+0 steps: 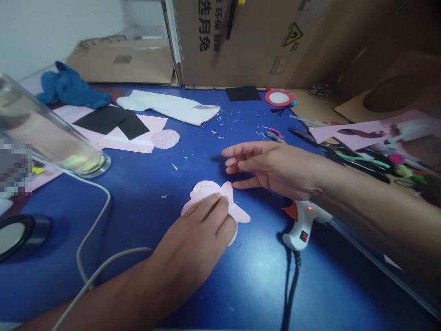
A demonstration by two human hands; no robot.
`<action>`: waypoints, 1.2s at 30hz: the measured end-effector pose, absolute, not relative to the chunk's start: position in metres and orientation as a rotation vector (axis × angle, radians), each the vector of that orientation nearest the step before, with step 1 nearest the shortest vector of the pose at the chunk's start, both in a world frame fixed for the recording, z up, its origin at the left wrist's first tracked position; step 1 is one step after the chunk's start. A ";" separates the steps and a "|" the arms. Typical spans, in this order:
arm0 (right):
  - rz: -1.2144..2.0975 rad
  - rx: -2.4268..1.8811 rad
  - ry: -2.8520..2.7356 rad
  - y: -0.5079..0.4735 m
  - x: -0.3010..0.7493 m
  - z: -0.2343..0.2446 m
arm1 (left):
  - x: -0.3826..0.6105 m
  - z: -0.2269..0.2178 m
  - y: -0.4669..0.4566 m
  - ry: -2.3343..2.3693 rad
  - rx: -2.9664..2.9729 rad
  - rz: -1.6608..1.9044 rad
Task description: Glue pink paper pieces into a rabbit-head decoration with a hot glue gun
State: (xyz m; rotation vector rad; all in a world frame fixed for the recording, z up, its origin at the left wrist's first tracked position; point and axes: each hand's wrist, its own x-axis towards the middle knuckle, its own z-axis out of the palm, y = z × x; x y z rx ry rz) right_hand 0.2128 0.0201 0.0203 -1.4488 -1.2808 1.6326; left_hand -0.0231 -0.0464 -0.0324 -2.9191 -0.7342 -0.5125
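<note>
A pale pink paper cutout (237, 213) with rounded lobes and a pointed part lies on the blue table in front of me. My left hand (203, 230) is over it with curled fingers close together, pressing it down and hiding its middle. Just beyond and to the right, my right hand (253, 164) hovers above the table with fingers apart and nothing in them. Below my right forearm lies a white hot glue gun (300, 227) with an orange trigger and a lit red light; the forearm hides part of it.
At left stand a clear glass of liquid (51, 128) and a black tape roll (24, 236); a white cable (109, 197) crosses the table. Behind are black paper (106, 119), white fabric (172, 105) and a cardboard box (251, 50). Pliers (306, 138) and clutter lie right.
</note>
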 end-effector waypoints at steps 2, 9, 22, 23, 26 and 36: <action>1.655 -1.433 -1.257 0.020 0.212 0.020 | -0.023 -0.033 -0.046 -0.729 -2.920 -0.500; 1.667 -1.498 -1.127 0.020 0.206 0.023 | -0.022 -0.034 -0.045 -0.735 -2.926 -0.494; 1.633 -1.469 -1.161 0.020 0.201 0.013 | -0.023 -0.034 -0.046 -0.740 -2.933 -0.485; 1.606 -1.472 -1.196 0.020 0.201 0.011 | -0.022 -0.034 -0.046 -0.742 -2.935 -0.484; 1.501 -1.481 -1.390 0.021 0.201 0.005 | -0.022 -0.035 -0.046 -0.734 -2.940 -0.500; 0.227 -1.386 -2.419 -0.006 0.216 0.006 | -0.023 -0.034 -0.049 -0.777 -2.938 -0.481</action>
